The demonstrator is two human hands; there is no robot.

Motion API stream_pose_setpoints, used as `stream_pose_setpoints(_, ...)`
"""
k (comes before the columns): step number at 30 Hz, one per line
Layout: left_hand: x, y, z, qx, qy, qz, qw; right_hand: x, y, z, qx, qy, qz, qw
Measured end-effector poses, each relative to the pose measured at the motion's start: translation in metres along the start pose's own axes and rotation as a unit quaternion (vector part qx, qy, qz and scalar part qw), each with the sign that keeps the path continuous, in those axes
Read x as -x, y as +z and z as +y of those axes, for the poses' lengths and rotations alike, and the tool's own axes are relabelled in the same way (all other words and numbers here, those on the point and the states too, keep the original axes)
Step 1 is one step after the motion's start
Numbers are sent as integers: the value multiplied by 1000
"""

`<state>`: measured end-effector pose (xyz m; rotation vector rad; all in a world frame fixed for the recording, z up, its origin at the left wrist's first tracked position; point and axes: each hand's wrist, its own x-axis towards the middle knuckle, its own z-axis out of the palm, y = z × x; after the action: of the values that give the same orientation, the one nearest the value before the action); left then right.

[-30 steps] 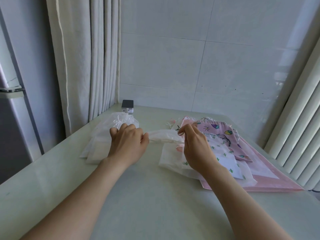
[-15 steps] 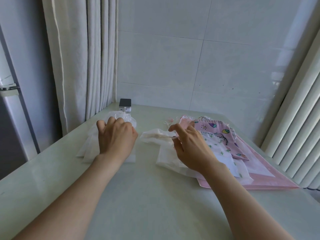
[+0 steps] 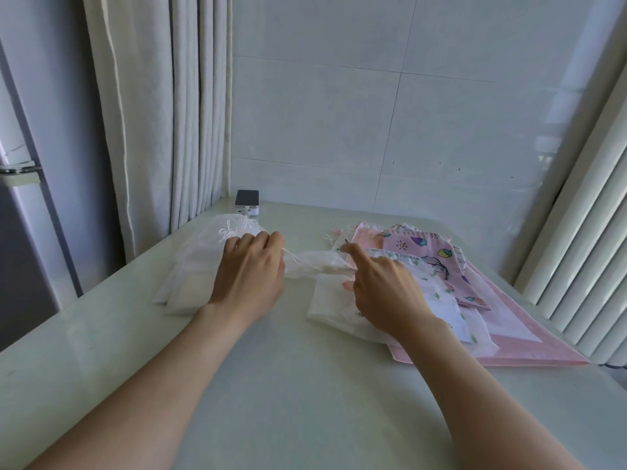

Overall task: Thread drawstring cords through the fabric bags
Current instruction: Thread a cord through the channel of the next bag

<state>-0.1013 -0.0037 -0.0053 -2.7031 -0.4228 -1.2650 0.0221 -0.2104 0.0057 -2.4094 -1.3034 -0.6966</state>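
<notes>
White thin bag (image 3: 315, 266) lies on the table (image 3: 305, 385) between the hands. Left hand (image 3: 251, 276) pinches its cord (image 3: 294, 258). Right hand (image 3: 386, 286) touches its other end, pointing finger straight; I cannot tell its grip.

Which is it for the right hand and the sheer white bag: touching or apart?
Touching. Head view: the right hand pinches the gathered end of the sheer white bag, no gap between them.
</notes>
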Motion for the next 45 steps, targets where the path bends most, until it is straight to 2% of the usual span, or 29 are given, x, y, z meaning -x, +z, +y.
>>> stream_pose_setpoints(3,1,2,2,103,-20,-10,994,4,-1,-4,40,-43,-11,998)
stream_pose_setpoints(7,2,1,12,320,-82,-38,943,3,2,-13,37,-30,-48,998)
stream_pose_setpoints(11,5,-2,21,371,-92,-129,915,4,10,-24,57,-13,-138,989)
stream_pose_setpoints(13,7,-2,21,359,-81,-172,913,3,12,-28,66,-9,-162,985)
stream_pose_setpoints(16,8,-5,20,311,-70,-224,921,-1,12,-32,70,-16,-156,985)
stream_pose_setpoints(21,7,-11,24,293,-24,-269,917,1,9,-30,55,-1,-140,989)
stream_pose_setpoints(24,5,-9,22,298,-62,-275,912,2,8,-31,16,6,-126,992)
stream_pose_setpoints(28,5,-5,21,340,-159,-225,899,1,7,-37,-24,-7,-176,984)
stream_pose_setpoints(32,8,4,23,318,-149,-156,923,3,10,-38,-22,4,-167,986)
stream_pose_setpoints(37,9,1,19,155,-102,-118,976,3,7,-38,-39,44,-86,995)
stream_pose_setpoints(40,7,-11,21,116,-155,-123,973,1,1,-33,-57,70,-31,995)
stream_pose_setpoints(45,4,-15,23,83,-227,-123,963,-1,-4,-33,-49,68,-4,996)
